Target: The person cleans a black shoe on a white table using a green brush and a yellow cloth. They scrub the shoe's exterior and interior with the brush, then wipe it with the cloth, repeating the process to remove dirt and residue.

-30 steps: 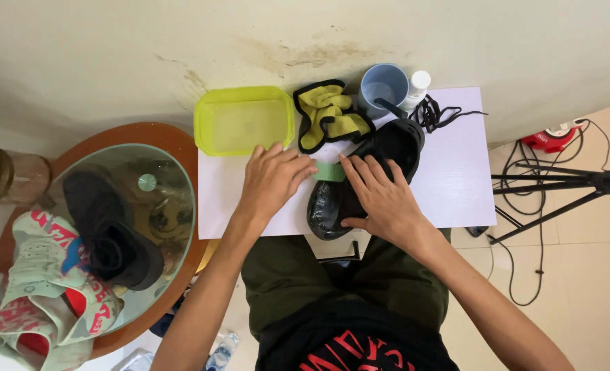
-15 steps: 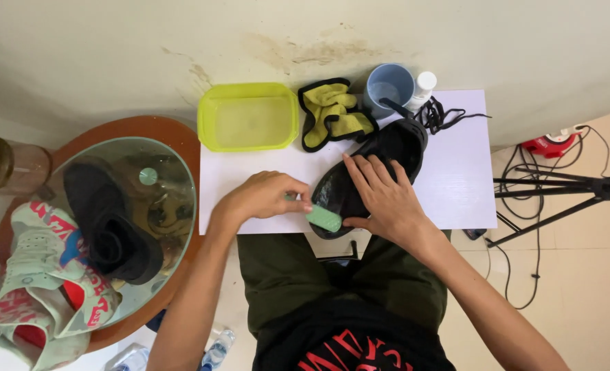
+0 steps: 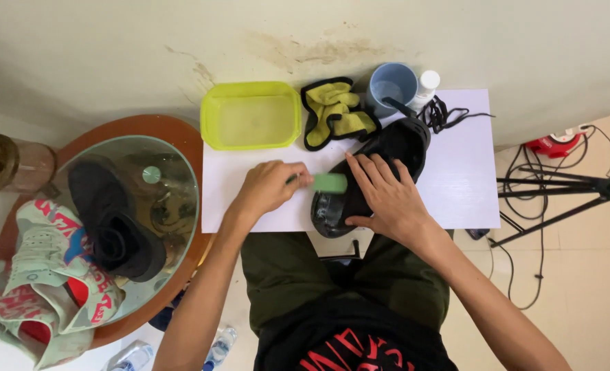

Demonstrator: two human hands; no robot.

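Observation:
A black shoe (image 3: 401,148) lies diagonally on a small white table (image 3: 463,185), toe toward me. My right hand (image 3: 380,196) presses flat on its middle and holds it down. My left hand (image 3: 267,187) grips a light green brush (image 3: 327,182), whose head touches the left side of the shoe near the toe. Black laces (image 3: 446,113) lie loose by the shoe's heel end.
At the table's back stand a yellow-green plastic tub (image 3: 250,117), a yellow and black cloth (image 3: 336,113), a blue cup (image 3: 391,86) and a white bottle (image 3: 427,86). A round glass table (image 3: 174,178) at left holds another black shoe (image 3: 109,216) and pale sneakers (image 3: 44,275). A tripod (image 3: 566,192) stands at right.
My left hand has picked up the green brush from beside the shoe and moved it left then up against the shoe's side. My right hand has stayed on the shoe.

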